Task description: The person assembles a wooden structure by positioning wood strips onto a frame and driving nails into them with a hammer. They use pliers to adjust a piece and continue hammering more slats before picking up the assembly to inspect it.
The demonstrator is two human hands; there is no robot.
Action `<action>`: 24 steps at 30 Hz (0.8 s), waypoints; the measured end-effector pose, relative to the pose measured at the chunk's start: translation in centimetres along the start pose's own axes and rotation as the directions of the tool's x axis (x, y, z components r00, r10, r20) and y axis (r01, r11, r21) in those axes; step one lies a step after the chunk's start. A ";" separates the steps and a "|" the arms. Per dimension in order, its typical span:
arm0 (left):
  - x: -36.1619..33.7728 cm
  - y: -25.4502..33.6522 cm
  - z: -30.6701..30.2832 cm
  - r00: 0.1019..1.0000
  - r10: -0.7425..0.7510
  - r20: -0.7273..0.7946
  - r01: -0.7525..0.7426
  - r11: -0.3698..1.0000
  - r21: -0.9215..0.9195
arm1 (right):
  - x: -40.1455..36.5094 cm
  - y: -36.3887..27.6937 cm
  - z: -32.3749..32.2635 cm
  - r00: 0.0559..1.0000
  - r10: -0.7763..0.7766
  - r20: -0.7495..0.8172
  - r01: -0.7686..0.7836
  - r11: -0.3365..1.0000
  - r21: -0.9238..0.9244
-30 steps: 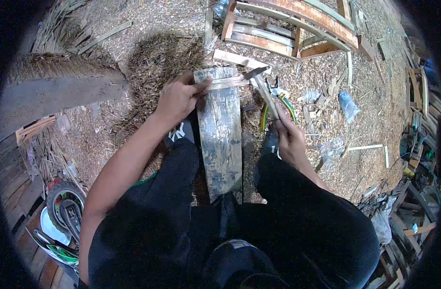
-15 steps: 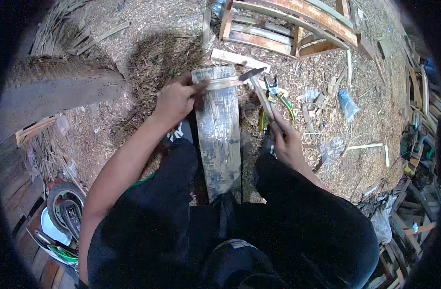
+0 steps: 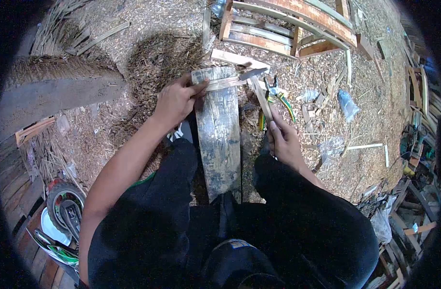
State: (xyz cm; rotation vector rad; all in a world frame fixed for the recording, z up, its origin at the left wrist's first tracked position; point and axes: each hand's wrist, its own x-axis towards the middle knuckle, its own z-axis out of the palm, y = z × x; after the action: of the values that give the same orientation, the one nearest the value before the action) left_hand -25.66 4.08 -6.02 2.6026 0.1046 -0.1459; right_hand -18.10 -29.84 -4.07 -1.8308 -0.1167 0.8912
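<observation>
L hand [image 3: 176, 101] grasps a pale, narrow wooden strip [image 3: 225, 83] across a worn, grey wooden plank [image 3: 218, 130]; R hand [image 3: 285, 140] grips a grey-headed, wood-handled hammer [image 3: 260, 95] near strip's R end. Vs. prior: hammer shifted slightly; strip unmoved, apparently secure.

Surface: a narrow, worn wooden board [image 3: 220, 139] running lengthwise away from the viewer, its top scuffed and blotched in dark and pale patches.
On the surface: a slim, pale wood strip [image 3: 225, 83], set crosswise near the far end, its right end jutting past the edge.
Floor: ground [image 3: 97, 156] thickly strewn with wood chips and shavings.
Floor just beyond the board: a flat, pale offcut [image 3: 239, 59].
Floor right of the board: pliers [image 3: 287, 105] with yellow-and-green handles; farther right, a crumpled bluish plastic piece [image 3: 347, 106], clear plastic [image 3: 332, 148] and thin sticks [image 3: 365, 147].
Floor at the top: a slatted wooden frame [image 3: 290, 13].
</observation>
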 end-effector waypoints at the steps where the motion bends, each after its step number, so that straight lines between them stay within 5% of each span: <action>1: 0.0 0.1 -0.1 1.000 -0.004 0.005 0.004 1.000 0.012 | 0.1 0.0 0.0 0.998 -0.068 0.007 0.068 0.997 -0.021; 2: 0.1 0.1 -0.3 1.000 -0.005 0.004 0.005 1.000 0.014 | 0.1 0.0 0.2 0.991 -0.135 0.017 0.135 0.990 -0.040; 3: 0.2 0.3 -0.5 0.999 -0.026 0.029 0.026 1.000 0.000 | -0.6 -1.6 0.5 0.999 -0.042 0.009 0.040 0.986 0.162; 6: 0.0 0.2 -0.3 1.000 -0.013 0.024 0.013 1.000 -0.016 | -1.0 -2.1 0.8 0.995 0.093 -0.040 -0.080 0.965 0.252; 7: 0.1 0.2 -0.2 1.000 0.027 -0.008 -0.027 1.000 -0.011 | -0.2 -0.8 0.5 0.998 0.052 0.038 -0.054 0.998 0.037; 8: 0.1 0.2 -0.2 1.000 0.029 -0.009 -0.029 1.000 -0.010 | -0.2 -0.4 0.2 0.998 0.050 0.036 -0.051 0.998 0.037; 11: -0.1 0.3 -0.4 0.998 -0.047 0.041 0.043 0.996 0.078 | -0.4 -1.0 0.5 0.998 0.056 0.034 -0.065 0.924 0.378; 14: -0.1 0.2 -0.1 0.999 0.004 -0.031 -0.002 0.997 0.074 | -0.1 -0.1 0.3 0.986 0.154 0.055 -0.164 0.911 0.380; 15: -0.1 0.4 -0.2 0.999 -0.035 -0.021 0.036 0.999 0.037 | -0.1 -1.3 0.4 0.992 0.092 0.091 -0.104 0.985 0.137; 20: 0.5 0.1 0.3 0.999 -0.014 -0.047 0.011 0.997 -0.072 | -0.1 -2.0 0.0 0.994 0.089 0.058 -0.103 0.949 0.298; 24: 1.4 0.4 -0.1 0.996 -0.030 -0.089 0.026 0.998 -0.049 | 0.8 -1.2 -0.3 0.994 -0.107 -0.037 0.107 0.994 -0.003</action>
State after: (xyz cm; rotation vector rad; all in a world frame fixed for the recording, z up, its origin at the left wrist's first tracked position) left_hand -24.26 3.90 -5.91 2.5606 0.1748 -0.0359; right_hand -16.92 -29.15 -3.44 -1.8236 -0.1904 0.7813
